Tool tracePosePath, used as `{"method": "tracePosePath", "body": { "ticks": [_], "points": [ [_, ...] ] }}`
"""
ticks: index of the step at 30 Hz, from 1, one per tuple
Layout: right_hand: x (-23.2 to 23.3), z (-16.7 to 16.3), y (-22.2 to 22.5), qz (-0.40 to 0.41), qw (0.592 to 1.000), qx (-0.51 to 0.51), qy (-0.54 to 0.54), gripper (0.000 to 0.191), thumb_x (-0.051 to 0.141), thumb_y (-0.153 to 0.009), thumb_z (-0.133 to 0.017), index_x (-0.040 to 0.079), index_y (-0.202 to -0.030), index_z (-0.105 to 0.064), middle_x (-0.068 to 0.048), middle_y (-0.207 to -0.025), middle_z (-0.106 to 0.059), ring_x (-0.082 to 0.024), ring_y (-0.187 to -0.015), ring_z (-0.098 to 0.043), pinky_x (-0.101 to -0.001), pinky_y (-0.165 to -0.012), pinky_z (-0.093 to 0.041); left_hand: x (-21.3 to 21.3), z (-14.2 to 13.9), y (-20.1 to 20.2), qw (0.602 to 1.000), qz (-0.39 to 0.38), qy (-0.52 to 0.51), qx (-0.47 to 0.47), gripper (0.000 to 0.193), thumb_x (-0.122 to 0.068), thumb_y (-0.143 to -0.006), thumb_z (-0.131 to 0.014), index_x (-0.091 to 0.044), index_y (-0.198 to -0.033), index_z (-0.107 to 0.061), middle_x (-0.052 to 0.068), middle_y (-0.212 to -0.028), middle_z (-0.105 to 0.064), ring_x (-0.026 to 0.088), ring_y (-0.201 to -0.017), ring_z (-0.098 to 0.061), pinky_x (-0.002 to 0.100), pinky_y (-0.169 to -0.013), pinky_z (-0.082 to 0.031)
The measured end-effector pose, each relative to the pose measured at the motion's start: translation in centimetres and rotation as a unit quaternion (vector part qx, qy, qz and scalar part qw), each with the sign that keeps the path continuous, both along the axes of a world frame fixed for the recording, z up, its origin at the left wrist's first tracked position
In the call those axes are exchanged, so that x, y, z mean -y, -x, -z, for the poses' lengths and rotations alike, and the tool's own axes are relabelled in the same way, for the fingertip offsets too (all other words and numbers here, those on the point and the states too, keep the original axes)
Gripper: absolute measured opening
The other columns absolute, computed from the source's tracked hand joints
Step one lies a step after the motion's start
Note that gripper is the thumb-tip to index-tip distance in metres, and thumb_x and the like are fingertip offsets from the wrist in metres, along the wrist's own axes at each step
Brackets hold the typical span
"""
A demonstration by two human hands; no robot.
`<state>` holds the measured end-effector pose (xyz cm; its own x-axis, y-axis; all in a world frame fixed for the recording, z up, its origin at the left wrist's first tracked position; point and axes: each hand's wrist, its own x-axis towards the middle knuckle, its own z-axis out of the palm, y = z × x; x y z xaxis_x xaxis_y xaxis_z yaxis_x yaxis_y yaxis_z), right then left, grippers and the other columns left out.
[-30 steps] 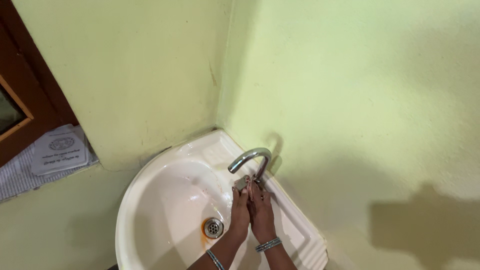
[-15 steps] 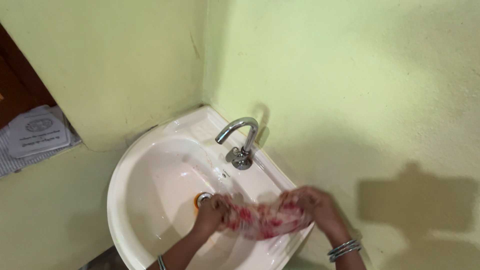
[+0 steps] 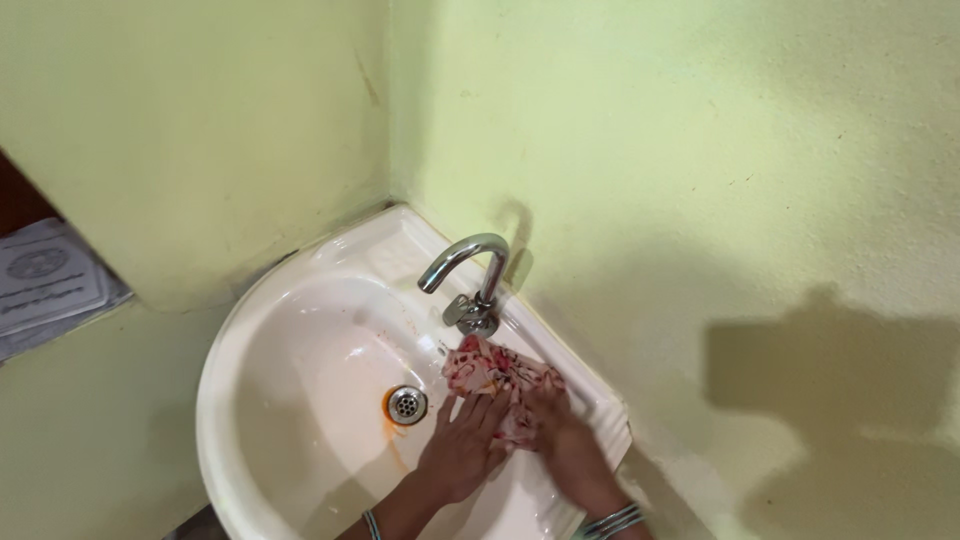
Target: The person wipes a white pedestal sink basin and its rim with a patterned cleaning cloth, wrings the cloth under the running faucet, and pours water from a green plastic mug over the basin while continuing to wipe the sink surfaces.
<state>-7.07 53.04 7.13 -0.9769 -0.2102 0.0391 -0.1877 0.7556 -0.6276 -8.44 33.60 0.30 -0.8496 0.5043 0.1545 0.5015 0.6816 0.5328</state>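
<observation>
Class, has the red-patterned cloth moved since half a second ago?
Yes. The cloth was stretched across the sink's front rim; now it sits bunched nearer the tap.

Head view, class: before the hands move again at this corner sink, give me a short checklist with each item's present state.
1. Both hands on the cloth: ok. Left hand and right hand press the red-patterned cloth.
2. Cloth supported: ok, it lies on the white sink at the rim by the tap base.
3. Tap running: cannot tell, no stream shows.
4. Drain uncovered: ok.
5. Basin clean: not ok, an orange stain sits by the drain.
</observation>
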Motion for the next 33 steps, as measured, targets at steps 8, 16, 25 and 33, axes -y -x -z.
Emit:
{"method": "tracePosePath", "body": {
  "ticks": [8, 16, 25, 33],
  "points": [
    [1.6, 3.3, 4.7, 0.004, 0.974, -0.144, -0.174, 0.056, 0.001, -0.084, -0.059, -0.006, -0.138, -0.049, -0.025, -0.137, -0.050, -0.043, -0.119, -0.054, -0.0504, -0.095, -0.047, -1.1, -0.2, 8.7, 0.994, 0.005, 0.051, -0.099, 0.065, -0.035, -0.103, -0.048, -0.009, -0.159, -0.028, 0.016, -0.149, -0.048, 0.033, -0.141, -0.041, 0.053, -0.122, -0.015],
    [-1.9, 1.4, 6.0, -0.050, 0.969, -0.123, -0.210, 0.050, 0.006, -0.079, -0.065, 0.007, -0.129, -0.065, -0.009, -0.125, -0.064, -0.026, -0.097, -0.065, -0.0474, -0.083, -0.040, -2.6, -0.4, 9.0, 0.997, -0.008, 0.078, 0.007, 0.077, -0.038, -0.095, -0.052, -0.010, -0.159, -0.020, 0.015, -0.147, -0.041, 0.034, -0.142, -0.035, 0.058, -0.121, -0.010],
    [-4.0, -0.4, -1.5, 0.067, 0.941, -0.171, -0.285, 0.032, 0.018, -0.086, -0.066, 0.016, -0.117, -0.071, 0.000, -0.117, -0.069, -0.023, -0.099, -0.064, -0.0480, -0.085, -0.036, -7.5, 1.5, 4.0, 0.989, 0.145, 0.001, -0.031, 0.066, -0.034, -0.099, -0.054, 0.002, -0.151, -0.037, 0.021, -0.143, -0.047, 0.038, -0.136, -0.037, 0.062, -0.114, -0.012],
    [-0.6, -0.3, -8.2, 0.154, 0.948, -0.186, -0.207, 0.032, 0.019, -0.086, -0.065, 0.013, -0.117, -0.068, -0.005, -0.113, -0.066, -0.023, -0.097, -0.060, -0.0442, -0.083, -0.037, -4.4, 0.3, -0.4, 0.979, 0.190, -0.073, 0.018, 0.033, -0.019, -0.092, -0.058, -0.002, -0.120, -0.060, 0.014, -0.120, -0.058, 0.033, -0.122, -0.050, 0.051, -0.111, -0.027]
  ]
}}
